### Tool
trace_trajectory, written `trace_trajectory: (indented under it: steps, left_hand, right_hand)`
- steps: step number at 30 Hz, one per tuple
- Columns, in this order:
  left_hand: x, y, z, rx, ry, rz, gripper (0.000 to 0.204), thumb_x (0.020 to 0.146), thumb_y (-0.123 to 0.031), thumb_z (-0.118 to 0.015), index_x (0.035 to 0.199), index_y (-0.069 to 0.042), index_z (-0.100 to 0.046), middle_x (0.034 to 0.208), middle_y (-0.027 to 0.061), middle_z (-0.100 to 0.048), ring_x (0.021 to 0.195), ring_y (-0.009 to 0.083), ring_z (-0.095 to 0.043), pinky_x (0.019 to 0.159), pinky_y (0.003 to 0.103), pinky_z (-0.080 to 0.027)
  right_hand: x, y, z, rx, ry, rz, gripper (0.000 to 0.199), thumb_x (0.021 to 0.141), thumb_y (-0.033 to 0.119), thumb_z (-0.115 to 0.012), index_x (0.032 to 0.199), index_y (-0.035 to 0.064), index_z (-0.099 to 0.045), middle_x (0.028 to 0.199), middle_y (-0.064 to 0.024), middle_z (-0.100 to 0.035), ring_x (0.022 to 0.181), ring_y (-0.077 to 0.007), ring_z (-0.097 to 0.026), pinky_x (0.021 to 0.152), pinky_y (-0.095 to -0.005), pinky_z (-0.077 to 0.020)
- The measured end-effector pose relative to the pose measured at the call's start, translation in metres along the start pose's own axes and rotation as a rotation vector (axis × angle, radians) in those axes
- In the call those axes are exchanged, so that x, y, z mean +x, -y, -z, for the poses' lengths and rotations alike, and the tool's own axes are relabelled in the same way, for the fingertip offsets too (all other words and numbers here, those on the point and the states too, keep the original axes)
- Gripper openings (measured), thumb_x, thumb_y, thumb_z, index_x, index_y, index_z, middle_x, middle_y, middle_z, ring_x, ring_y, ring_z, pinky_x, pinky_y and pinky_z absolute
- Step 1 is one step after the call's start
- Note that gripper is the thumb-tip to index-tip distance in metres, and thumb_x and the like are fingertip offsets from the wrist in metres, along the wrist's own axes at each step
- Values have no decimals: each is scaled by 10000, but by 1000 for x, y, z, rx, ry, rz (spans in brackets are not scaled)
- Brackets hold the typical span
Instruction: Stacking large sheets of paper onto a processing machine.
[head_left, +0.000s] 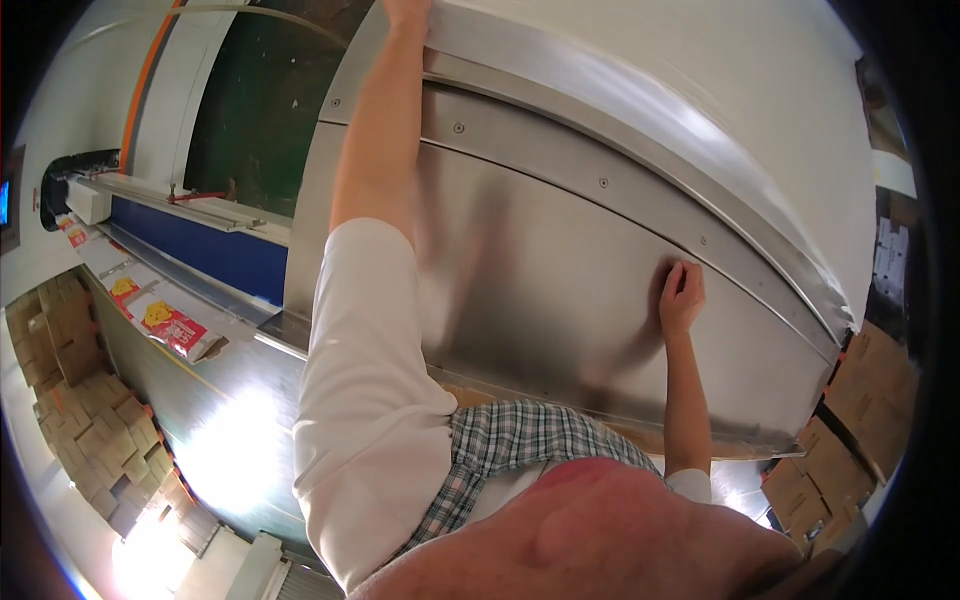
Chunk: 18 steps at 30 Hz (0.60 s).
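A brushed-steel worktop [560, 300] spreads before the person, silvery grey, blurred reflections clouding it, a row of screws [603, 183] crossing it. The right hand's [683, 298] fingers curl loosely together against the metal, near that row. The left hand [408, 12] reaches across; its fingers I can't make out. Off left, red-and-white cartons [170, 322] lie beside a blue strip [195, 250], brown boxes [98, 445] beyond.

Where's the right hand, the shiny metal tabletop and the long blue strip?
right hand [683, 298]: head view, middle of the curled hand
shiny metal tabletop [560, 275]: head view, bare part between the arms
long blue strip [200, 247]: head view, middle of its blue surface
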<state>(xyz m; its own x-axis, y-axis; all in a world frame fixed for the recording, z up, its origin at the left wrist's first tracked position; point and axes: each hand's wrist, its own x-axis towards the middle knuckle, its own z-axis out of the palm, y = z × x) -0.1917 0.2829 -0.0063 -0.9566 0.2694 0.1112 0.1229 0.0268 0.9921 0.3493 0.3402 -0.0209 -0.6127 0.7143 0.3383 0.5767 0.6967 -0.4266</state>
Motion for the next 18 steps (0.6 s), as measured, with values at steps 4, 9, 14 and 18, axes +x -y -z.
trace_trajectory:
  steps: [4,9,14,18]
  left_hand:
    - [1,-7,0,65,56,38,334,873,-255,-465,969,35,-600,941,111,-624,876,199,-554,772,311,-418]
    - [8,0,37,-37,262,78,355,867,-292,-488,971,34,-584,946,126,-601,886,219,-560,773,306,-424]
    - [2,21,35,-254,400,234,194,815,-211,-578,891,-39,-623,847,22,-636,742,88,-546,649,252,-443]
    - [18,20,54,342,448,-197,313,848,-343,-533,916,-49,-620,874,30,-640,757,134,-558,676,286,-442]
  right_hand:
    - [2,-4,1,0,-15,40,78,847,83,-518,789,31,-525,679,-91,-486,527,-238,-468,463,-320,-381]
    - [4,2,-3,12,-19,48,70,847,79,-514,799,30,-529,685,-100,-492,558,-250,-481,493,-326,-394]
    - [-2,-4,4,-41,15,-24,61,834,85,-525,800,35,-540,703,-96,-512,601,-265,-511,512,-340,-412]
    - [2,5,3,-25,-13,5,46,826,83,-528,801,47,-542,711,-98,-520,612,-273,-522,521,-346,-418]
